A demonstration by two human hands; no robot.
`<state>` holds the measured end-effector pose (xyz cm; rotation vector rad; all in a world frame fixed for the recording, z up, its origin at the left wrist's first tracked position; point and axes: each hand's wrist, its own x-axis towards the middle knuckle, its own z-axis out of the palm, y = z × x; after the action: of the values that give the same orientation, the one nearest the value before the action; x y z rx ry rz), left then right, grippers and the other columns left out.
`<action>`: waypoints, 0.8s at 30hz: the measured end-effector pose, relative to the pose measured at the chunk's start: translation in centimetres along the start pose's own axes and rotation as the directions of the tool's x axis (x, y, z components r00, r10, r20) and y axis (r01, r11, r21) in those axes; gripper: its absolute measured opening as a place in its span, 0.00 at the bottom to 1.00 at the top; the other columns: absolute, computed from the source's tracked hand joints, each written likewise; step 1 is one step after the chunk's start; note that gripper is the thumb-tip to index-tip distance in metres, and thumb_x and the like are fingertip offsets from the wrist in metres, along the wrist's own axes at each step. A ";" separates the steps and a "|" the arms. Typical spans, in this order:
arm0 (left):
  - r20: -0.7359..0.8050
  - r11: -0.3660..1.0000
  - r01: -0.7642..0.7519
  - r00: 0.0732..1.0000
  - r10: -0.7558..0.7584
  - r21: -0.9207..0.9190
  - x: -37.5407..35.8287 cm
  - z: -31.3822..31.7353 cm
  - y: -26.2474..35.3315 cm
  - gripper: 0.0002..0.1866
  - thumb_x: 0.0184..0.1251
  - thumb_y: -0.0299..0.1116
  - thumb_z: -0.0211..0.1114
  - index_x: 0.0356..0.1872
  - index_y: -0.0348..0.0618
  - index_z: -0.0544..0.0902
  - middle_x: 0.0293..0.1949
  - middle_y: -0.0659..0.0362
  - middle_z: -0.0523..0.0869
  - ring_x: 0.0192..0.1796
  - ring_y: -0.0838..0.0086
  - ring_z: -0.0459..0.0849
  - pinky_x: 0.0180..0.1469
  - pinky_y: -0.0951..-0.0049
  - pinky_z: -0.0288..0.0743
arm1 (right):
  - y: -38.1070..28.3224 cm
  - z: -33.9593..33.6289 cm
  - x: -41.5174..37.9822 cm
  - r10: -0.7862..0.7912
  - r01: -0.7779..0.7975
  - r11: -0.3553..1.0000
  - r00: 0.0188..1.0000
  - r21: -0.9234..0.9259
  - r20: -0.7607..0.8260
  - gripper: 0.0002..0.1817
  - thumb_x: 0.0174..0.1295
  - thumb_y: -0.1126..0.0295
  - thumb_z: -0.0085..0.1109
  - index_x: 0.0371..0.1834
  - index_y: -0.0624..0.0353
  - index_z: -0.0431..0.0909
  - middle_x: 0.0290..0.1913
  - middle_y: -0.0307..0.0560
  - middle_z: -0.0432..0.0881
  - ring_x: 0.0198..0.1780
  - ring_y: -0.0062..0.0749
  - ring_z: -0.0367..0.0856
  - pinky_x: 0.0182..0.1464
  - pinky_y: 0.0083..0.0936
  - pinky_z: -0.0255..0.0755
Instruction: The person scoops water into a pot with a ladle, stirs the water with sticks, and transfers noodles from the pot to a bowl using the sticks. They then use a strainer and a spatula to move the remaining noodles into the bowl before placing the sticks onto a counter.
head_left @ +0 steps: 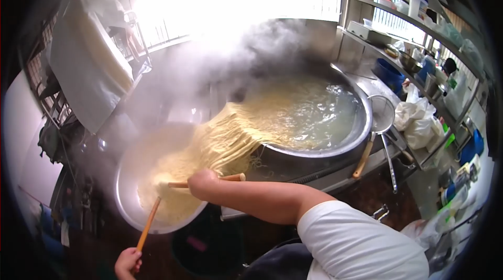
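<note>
Evidently, both hands are occupied. I record the left hand (127, 262) wrapped round the lower end of a wooden stick (146, 226), which slants up and away from it into the metal basin (121, 196). I find the right hand (203, 181) curled on a second stick (233, 177); the wood emerges on either side of the fist, though steam and angle deny me the individual fingers. The noodles (229, 132) lie just beyond the right hand, draped in a thick sheet from the large pot (361, 141) across its rim into the basin, with more of them heaped ahead of the left hand's stick. In my judgement the mass is limp, wet and slippery, heavy in bulk though each strand is light and apt to tear. I would take hold by supporting the sheet broadly from underneath with the sticks, near the middle of the drape; pinching a few strands would likely break them, and the steam suggests too much heat for bare skin. As to pose, I note the right arm extended across the front, forearm nearly level, with the fist over the basin's near side. The left hand sits lower and nearer me, outside the basin.
</note>
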<state>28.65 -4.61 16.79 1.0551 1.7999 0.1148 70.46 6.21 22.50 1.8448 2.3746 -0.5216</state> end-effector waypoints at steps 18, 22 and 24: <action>-0.279 0.682 -0.542 0.644 0.713 0.490 -10.9 0.4 31.0 0.11 0.60 0.30 0.61 0.42 0.36 0.80 0.21 0.58 0.80 0.17 0.77 0.77 0.17 0.74 0.70 | 26.4 -17.2 -41.5 0.633 -0.626 0.687 0.765 0.370 0.120 0.18 0.65 0.56 0.56 0.55 0.46 0.81 0.29 0.42 0.84 0.30 0.27 0.82 0.36 0.26 0.74; 0.106 0.619 -0.569 0.776 0.621 0.541 -4.7 11.4 47.2 0.12 0.61 0.33 0.58 0.41 0.35 0.79 0.25 0.57 0.83 0.18 0.75 0.79 0.19 0.74 0.73 | 27.5 -14.3 -43.2 0.676 -0.670 0.737 0.728 0.090 -0.116 0.16 0.60 0.54 0.56 0.49 0.42 0.83 0.34 0.48 0.84 0.36 0.44 0.83 0.42 0.38 0.76; 0.145 0.568 -0.537 0.794 0.591 0.624 -0.9 17.0 53.1 0.14 0.62 0.33 0.56 0.45 0.36 0.80 0.26 0.56 0.84 0.16 0.77 0.77 0.17 0.74 0.71 | 28.4 -12.9 -41.6 0.702 -0.701 0.712 0.710 0.044 -0.049 0.16 0.61 0.54 0.54 0.47 0.42 0.83 0.34 0.47 0.85 0.38 0.43 0.83 0.44 0.39 0.76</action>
<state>74.16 21.15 36.16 2.1543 1.5125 -0.0887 110.38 -22.03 40.09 2.5767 1.4670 -0.3923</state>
